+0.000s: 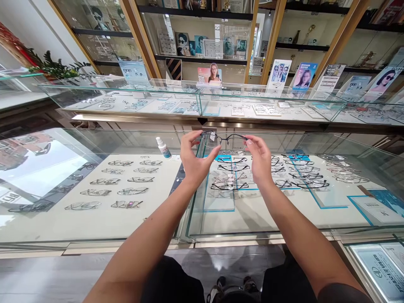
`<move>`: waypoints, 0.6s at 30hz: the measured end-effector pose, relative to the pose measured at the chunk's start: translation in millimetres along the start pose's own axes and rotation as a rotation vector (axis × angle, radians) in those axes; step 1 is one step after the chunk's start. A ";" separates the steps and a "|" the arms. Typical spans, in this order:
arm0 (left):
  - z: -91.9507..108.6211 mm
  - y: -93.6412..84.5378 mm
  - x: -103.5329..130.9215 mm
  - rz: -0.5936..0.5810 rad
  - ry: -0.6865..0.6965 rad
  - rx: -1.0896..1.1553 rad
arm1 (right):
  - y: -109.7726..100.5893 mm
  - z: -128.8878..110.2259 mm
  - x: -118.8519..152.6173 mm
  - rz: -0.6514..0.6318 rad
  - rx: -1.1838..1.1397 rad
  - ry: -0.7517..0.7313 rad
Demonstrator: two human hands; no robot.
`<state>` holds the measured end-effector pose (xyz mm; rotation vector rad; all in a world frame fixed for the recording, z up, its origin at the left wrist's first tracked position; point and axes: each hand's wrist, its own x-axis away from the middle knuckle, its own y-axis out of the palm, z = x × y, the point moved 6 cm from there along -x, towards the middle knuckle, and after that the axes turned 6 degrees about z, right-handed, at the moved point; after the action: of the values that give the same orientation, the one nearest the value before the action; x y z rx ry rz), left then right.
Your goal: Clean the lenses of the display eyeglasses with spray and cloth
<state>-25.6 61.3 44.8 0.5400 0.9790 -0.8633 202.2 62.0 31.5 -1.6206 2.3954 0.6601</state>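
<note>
1. The thin-rimmed eyeglasses (224,139) were in the air, above the glass worktop (151,219), between both hands.
2. The left hand (196,163) grasped their left end with its fingers; whether the thumb touched the lower rim, I could not tell.
3. The right hand (261,160) pinched the other end. Such a hold probably kept them level and their lenses mostly uncovered.
4. A white tag (212,136) was on the left lens.
5. Display eyeglasses (132,191) lay in rows under the glass, presumably for easy viewing; a spray bottle (163,149) stood left of the hands.
</note>
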 end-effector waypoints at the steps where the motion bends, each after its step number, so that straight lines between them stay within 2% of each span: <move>1: -0.8 0.6 0.1 -0.010 -0.015 -0.002 | 0.8 -0.3 0.4 -0.014 -0.009 0.010; 10: -8.8 5.4 2.6 -0.075 -0.067 0.036 | 7.8 1.4 2.8 -0.155 -0.081 0.073; 16: -10.3 5.4 2.7 -0.091 -0.116 0.092 | 7.5 0.3 1.2 -0.191 -0.110 0.065; 18: -12.7 7.5 1.5 -0.115 -0.173 0.168 | 4.3 4.6 -5.2 -0.186 -0.092 0.059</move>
<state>-25.1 74.3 37.7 0.5453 0.7898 -1.0840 199.8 69.7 30.6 -1.8970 2.2466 0.7056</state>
